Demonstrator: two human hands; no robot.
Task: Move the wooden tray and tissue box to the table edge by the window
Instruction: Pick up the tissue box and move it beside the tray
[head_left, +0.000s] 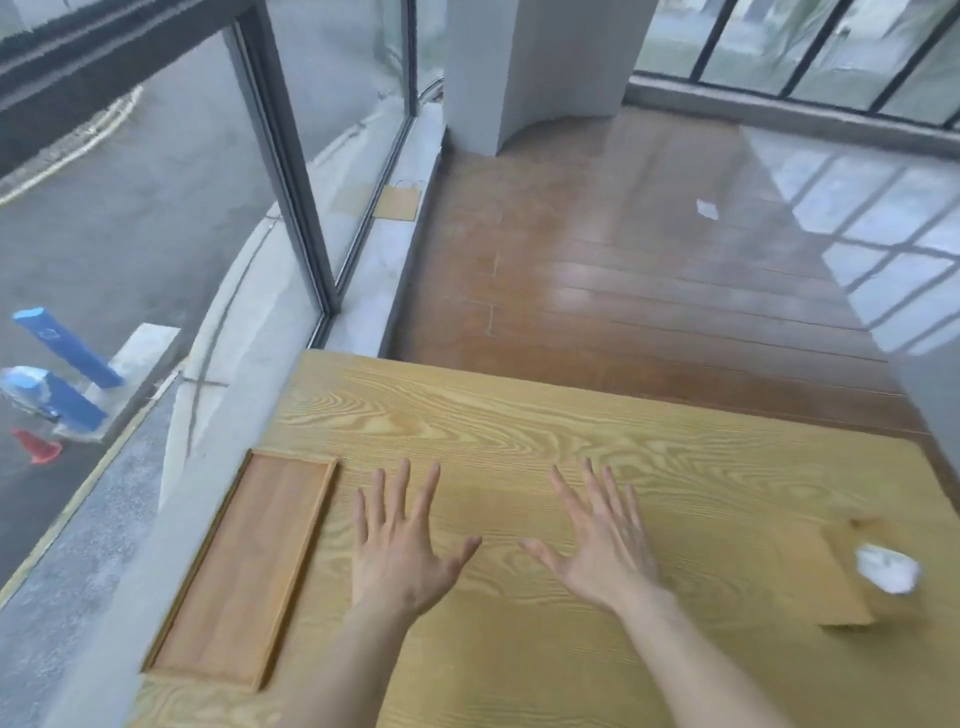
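A flat, empty wooden tray (244, 566) lies along the left edge of the light wooden table (519, 431), right beside the window. At the table's right side stands a wooden tissue box (831, 582) with a white tissue sticking out of its top. My left hand (402, 545) hovers over the table just right of the tray, fingers spread, holding nothing. A short way to its right is my right hand (602, 540), also spread and empty, well left of the tissue box. The picture is blurred by motion.
A large window with a dark frame (291, 171) and a grey sill runs along the table's left. Beyond the table is brown plank floor (623, 270), a white pillar (530, 62) and a scrap of white paper (707, 209) on the floor.
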